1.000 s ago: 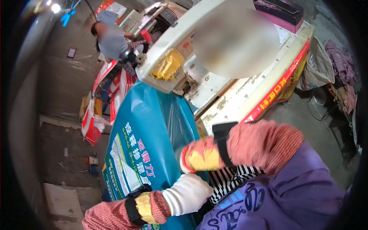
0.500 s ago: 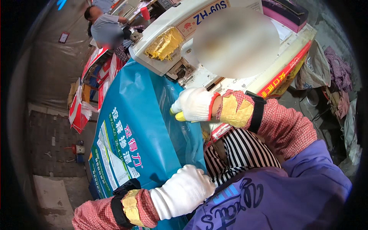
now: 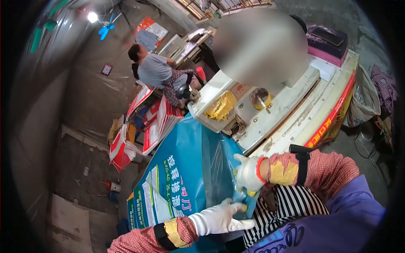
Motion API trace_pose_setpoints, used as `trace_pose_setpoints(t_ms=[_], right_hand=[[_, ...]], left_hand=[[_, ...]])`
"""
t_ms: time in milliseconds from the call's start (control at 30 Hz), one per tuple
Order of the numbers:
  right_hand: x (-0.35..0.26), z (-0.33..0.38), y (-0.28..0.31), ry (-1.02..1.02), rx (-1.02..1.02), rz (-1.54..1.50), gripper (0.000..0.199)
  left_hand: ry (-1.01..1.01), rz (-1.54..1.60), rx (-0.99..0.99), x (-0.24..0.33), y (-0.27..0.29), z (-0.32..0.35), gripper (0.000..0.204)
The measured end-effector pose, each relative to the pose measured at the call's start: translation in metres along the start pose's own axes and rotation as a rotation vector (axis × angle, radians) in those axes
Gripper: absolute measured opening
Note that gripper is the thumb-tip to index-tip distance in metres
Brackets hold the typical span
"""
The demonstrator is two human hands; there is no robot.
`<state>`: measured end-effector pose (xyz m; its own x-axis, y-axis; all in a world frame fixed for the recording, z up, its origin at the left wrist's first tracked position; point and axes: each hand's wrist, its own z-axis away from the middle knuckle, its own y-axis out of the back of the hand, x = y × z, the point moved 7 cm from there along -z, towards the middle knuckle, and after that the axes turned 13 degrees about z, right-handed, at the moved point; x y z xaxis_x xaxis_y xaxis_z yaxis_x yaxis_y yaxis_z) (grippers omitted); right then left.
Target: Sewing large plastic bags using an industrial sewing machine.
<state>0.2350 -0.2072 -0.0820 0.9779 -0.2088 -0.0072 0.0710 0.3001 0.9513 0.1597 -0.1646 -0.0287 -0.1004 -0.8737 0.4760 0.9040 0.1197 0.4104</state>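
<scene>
A large blue printed plastic sack [image 3: 192, 139] hangs across my front, its far end by the needle end of a white sewing machine [image 3: 215, 90]. A clear liner shows inside its opening. My right hand [image 3: 251, 173], in a white glove with yellow fingertips, pinches the sack's near edge, with one finger pointing out. Below it, my left hand [image 3: 221, 217], gloved alike, lies against the sack near the same edge. Its thumb and fingers are spread apart. The sack hides the underside of the left hand.
A roll of yellow tape [image 3: 260, 99] rests on the machine. Red and white sacks [image 3: 162, 126] are stacked beyond, where another person [image 3: 156, 69] sits. A purple box [image 3: 327, 44] stands at the worktable's far right; a whitish bag [image 3: 363, 101] hangs beside the table.
The view has tilted up, showing more of the room. My left hand has gone from a closed grip to spread fingers, nearer my right hand, which has moved down the sack's edge.
</scene>
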Motion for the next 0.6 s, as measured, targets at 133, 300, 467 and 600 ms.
trace_pose_setpoints(t_ms=[133,300,467,600], right_hand=[[0.015,-0.044,-0.055,-0.092,0.005,0.252,0.018],[0.015,0.02,0.01,-0.17,0.358,-0.333,0.013],[0.014,0.019,0.003,-0.094,0.447,-0.266,0.008],[0.026,0.027,0.006,-0.088,0.641,-0.519,0.005]], left_hand=[[0.067,0.077,-0.155,-0.005,-0.014,0.0,0.086],[0.14,-0.04,-0.188,-0.011,-0.018,0.002,0.072],[0.041,-0.38,-0.081,0.011,-0.014,0.009,0.046],[-0.39,-0.661,0.219,0.047,0.004,0.018,0.033]])
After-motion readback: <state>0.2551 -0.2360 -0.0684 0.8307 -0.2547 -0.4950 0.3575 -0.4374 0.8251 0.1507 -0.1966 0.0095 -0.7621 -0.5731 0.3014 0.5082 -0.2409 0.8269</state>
